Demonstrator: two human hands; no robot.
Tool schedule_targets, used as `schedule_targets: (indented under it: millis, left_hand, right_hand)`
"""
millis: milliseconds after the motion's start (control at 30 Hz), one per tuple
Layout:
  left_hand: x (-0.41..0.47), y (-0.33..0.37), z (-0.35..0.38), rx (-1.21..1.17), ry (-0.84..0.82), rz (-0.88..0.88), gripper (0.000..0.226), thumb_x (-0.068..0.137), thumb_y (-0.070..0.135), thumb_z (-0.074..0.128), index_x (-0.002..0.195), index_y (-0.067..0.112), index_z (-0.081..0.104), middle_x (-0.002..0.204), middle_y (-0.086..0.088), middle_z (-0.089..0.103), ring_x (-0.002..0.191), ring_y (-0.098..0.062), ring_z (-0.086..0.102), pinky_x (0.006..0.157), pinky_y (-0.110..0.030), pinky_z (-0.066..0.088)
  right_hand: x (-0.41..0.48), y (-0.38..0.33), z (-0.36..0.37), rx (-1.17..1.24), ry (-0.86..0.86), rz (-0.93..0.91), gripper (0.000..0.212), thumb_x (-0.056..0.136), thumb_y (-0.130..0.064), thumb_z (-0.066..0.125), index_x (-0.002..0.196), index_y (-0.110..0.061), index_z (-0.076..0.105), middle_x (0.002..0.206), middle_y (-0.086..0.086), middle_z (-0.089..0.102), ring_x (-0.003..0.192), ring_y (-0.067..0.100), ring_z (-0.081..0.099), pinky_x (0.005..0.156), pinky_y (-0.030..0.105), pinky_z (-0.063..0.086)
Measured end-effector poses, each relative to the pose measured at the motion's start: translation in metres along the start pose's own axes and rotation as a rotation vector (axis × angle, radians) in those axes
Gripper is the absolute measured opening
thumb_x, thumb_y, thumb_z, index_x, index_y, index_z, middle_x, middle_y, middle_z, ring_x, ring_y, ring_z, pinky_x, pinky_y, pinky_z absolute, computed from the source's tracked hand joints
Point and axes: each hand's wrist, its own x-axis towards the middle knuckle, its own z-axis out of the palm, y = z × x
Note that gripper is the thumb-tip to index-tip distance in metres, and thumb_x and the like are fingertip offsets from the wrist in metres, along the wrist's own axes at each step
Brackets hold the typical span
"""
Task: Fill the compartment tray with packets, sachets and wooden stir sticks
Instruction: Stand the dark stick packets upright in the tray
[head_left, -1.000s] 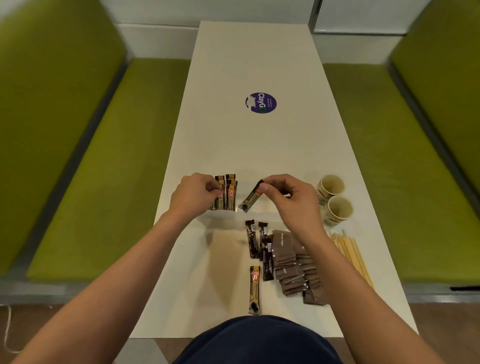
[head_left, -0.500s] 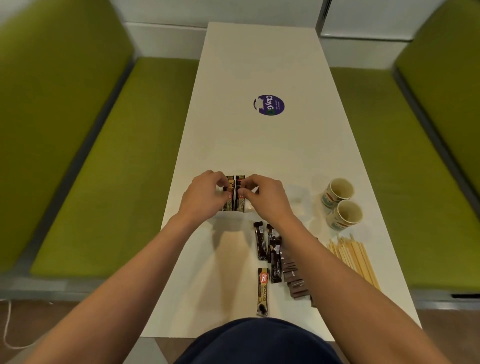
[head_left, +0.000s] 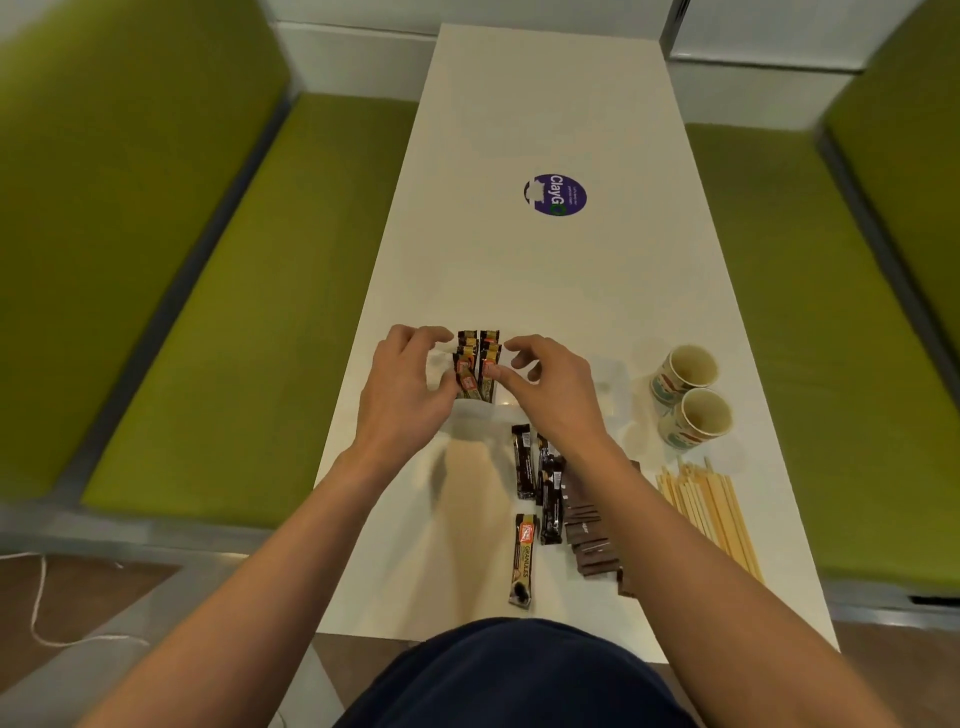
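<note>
A clear compartment tray (head_left: 605, 387) stands on the white table (head_left: 540, 270). Several black-and-gold coffee sachets (head_left: 478, 364) stand upright in its left compartment. My left hand (head_left: 402, 389) and my right hand (head_left: 553, 387) flank that bunch with loosely curved fingers, and each thumb touches the sachets. Nearer to me lie loose dark sachets (head_left: 524, 467), one gold-labelled sachet (head_left: 522, 561), a pile of brown packets (head_left: 589, 540) and a bundle of wooden stir sticks (head_left: 709, 512). My right forearm hides part of the brown packets.
Two paper cups (head_left: 685, 395) stand right of the tray. A purple round sticker (head_left: 555, 194) marks the table's far half. Green benches (head_left: 218, 291) run along both sides.
My right hand carried one sachet left into the bunch in the tray and let it go. Both hands now sit around the bunch with looser fingers.
</note>
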Motion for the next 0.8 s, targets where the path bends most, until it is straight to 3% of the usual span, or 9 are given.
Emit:
schedule_targets:
  millis: [100, 300, 500, 667, 800]
  left_hand:
    - [-0.024, 0.004, 0.003, 0.001, 0.008, -0.028, 0.037, 0.088, 0.022, 0.063, 0.124, 0.029, 0.059, 0.116, 0.008, 0.051, 0.108, -0.018, 0.054, 0.085, -0.044, 0.054]
    - [-0.085, 0.017, 0.025, 0.042, -0.207, -0.195, 0.019, 0.088, 0.036, 0.066, 0.106, 0.034, 0.060, 0.099, 0.015, 0.054, 0.082, -0.003, 0.052, 0.077, -0.034, 0.051]
    - [-0.123, 0.029, 0.060, 0.139, -0.452, -0.307, 0.049, 0.077, 0.062, 0.070, 0.114, 0.033, 0.057, 0.103, 0.013, 0.055, 0.094, -0.011, 0.058, 0.078, -0.035, 0.051]
    - [-0.127, 0.031, 0.071, 0.231, -0.484, -0.341, 0.038, 0.078, 0.038, 0.074, 0.113, 0.029, 0.061, 0.103, 0.007, 0.055, 0.095, -0.018, 0.060, 0.076, -0.037, 0.053]
    - [-0.123, 0.029, 0.066, 0.068, -0.476, -0.449, 0.027, 0.074, 0.017, 0.077, 0.097, 0.023, 0.063, 0.091, 0.004, 0.063, 0.085, -0.020, 0.066, 0.074, -0.040, 0.058]
  right_hand:
    - [-0.021, 0.005, -0.016, 0.005, 0.014, -0.006, 0.024, 0.092, -0.038, 0.073, 0.114, -0.028, 0.071, 0.096, -0.015, 0.067, 0.085, -0.003, 0.057, 0.074, 0.016, 0.043]
    - [-0.070, 0.035, -0.039, -0.242, -0.169, 0.022, 0.012, 0.094, -0.035, 0.068, 0.099, -0.030, 0.078, 0.093, -0.011, 0.066, 0.089, 0.010, 0.060, 0.081, 0.032, 0.050]
    - [-0.092, 0.054, -0.035, -0.530, -0.268, -0.004, 0.042, 0.093, -0.047, 0.064, 0.131, -0.029, 0.064, 0.116, -0.004, 0.058, 0.112, 0.022, 0.053, 0.091, 0.043, 0.051]
    - [-0.088, 0.057, -0.030, -0.644, -0.329, 0.007, 0.058, 0.088, -0.063, 0.063, 0.135, -0.028, 0.060, 0.124, -0.001, 0.056, 0.118, 0.025, 0.050, 0.095, 0.044, 0.048]
    - [-0.083, 0.056, -0.027, -0.549, -0.346, 0.027, 0.051, 0.085, -0.056, 0.071, 0.126, -0.027, 0.063, 0.121, -0.002, 0.057, 0.115, 0.023, 0.051, 0.090, 0.040, 0.048]
